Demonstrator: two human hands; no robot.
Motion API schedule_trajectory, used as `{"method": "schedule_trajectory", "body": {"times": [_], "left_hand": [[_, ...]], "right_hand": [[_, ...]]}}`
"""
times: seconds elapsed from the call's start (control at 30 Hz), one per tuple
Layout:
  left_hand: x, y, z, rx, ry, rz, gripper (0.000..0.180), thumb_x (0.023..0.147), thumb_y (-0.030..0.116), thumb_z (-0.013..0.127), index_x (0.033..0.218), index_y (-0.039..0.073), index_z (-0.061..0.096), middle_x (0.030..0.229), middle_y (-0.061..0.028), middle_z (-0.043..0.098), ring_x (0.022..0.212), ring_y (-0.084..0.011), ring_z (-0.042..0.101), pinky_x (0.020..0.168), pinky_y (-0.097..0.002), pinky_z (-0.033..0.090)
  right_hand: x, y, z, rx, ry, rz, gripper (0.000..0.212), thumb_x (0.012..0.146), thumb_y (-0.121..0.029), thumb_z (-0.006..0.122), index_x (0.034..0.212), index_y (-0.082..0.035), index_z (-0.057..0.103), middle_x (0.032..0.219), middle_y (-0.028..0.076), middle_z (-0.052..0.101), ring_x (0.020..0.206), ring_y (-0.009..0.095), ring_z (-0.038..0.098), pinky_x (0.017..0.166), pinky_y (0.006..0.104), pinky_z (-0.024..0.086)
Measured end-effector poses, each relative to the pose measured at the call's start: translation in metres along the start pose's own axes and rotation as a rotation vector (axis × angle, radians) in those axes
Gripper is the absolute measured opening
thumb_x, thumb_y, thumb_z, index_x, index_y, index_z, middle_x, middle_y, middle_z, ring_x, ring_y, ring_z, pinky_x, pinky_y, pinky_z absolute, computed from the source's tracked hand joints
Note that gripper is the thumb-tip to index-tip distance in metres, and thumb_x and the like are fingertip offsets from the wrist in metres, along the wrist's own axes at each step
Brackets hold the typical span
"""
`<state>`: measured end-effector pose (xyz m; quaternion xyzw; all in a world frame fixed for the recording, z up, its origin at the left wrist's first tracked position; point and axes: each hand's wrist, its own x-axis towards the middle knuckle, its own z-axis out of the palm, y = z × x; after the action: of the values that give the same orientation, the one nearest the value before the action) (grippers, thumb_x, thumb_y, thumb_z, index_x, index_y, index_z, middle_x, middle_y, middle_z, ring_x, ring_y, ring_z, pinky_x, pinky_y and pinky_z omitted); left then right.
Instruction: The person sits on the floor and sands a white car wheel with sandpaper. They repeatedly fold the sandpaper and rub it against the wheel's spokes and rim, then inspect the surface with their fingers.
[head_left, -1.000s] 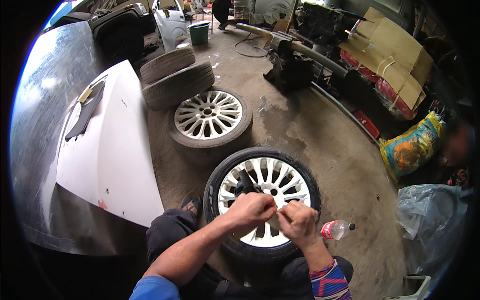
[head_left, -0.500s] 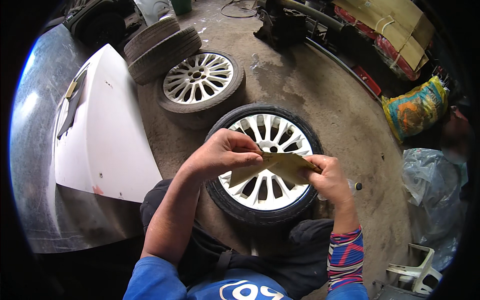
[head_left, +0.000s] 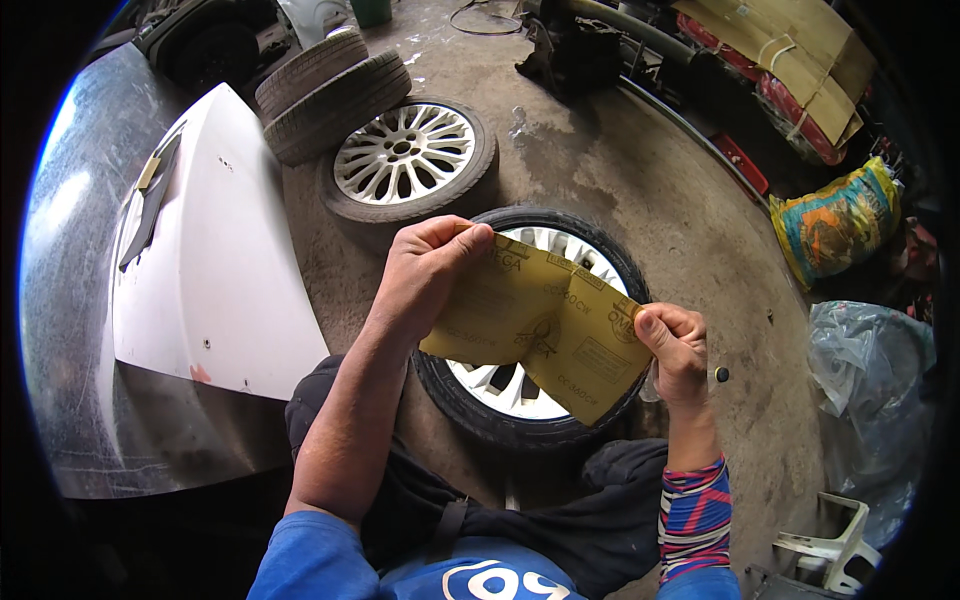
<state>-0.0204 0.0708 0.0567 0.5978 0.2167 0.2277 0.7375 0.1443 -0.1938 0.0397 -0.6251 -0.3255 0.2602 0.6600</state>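
Between my two hands a tan sheet of sandpaper [head_left: 530, 325] is stretched out, its printed back facing up and a crease running down its middle. My left hand [head_left: 432, 262] pinches the upper left corner between thumb and fingers. At the right edge, my right hand [head_left: 677, 350] grips the sheet the same way. Below the paper a white multi-spoke wheel [head_left: 512, 392] with a black tyre lies flat between my knees, and the sheet hides much of its face.
Another white wheel [head_left: 405, 150] lies beyond, with two tyres [head_left: 335, 100] leaning by it. A white car panel [head_left: 215, 250] stands at left. On the right are a yellow sack [head_left: 838, 220], clear plastic sheeting [head_left: 870, 370] and a small bottle [head_left: 720, 375] near my right hand.
The sandpaper was folded and bent between my hands; now it is opened out with its printed side showing. My left hand has risen, and my right hand has moved slightly right.
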Motion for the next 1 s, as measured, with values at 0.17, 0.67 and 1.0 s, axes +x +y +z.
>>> {"method": "schedule_trajectory", "body": {"times": [0.17,0.67,1.0], "left_hand": [[-0.001,0.006,-0.001,0.086,0.079,-0.015,0.023,0.097,0.024,0.073,0.099,0.001,0.077,0.083,-0.0025,0.073,0.072,-0.0071,0.065,0.066,-0.0241,0.053],[0.020,0.017,-0.053,-0.013,0.562,0.074,0.021,0.100,0.022,0.071,0.094,0.002,0.073,0.082,-0.0024,0.070,0.069,-0.0089,0.061,0.065,-0.0256,0.053],[-0.007,0.015,-0.144,-0.230,0.528,0.195,0.022,0.101,0.023,0.068,0.111,0.003,0.067,0.107,-0.0091,0.073,0.096,-0.0174,0.070,0.087,-0.0327,0.059]], "right_hand": [[-0.002,0.005,0.016,0.015,0.066,-0.002,0.031,0.100,-0.024,0.071,0.096,0.006,0.075,0.082,0.002,0.072,0.075,0.007,0.059,0.071,0.0221,0.045],[0.001,0.010,0.023,0.095,0.402,-0.047,0.026,0.099,-0.023,0.072,0.091,0.002,0.072,0.083,0.000,0.068,0.075,0.006,0.056,0.070,0.0222,0.046],[-0.002,0.014,-0.033,0.288,0.433,-0.029,0.024,0.096,-0.024,0.074,0.102,0.000,0.071,0.097,0.005,0.074,0.085,0.012,0.069,0.078,0.0247,0.055]]}}
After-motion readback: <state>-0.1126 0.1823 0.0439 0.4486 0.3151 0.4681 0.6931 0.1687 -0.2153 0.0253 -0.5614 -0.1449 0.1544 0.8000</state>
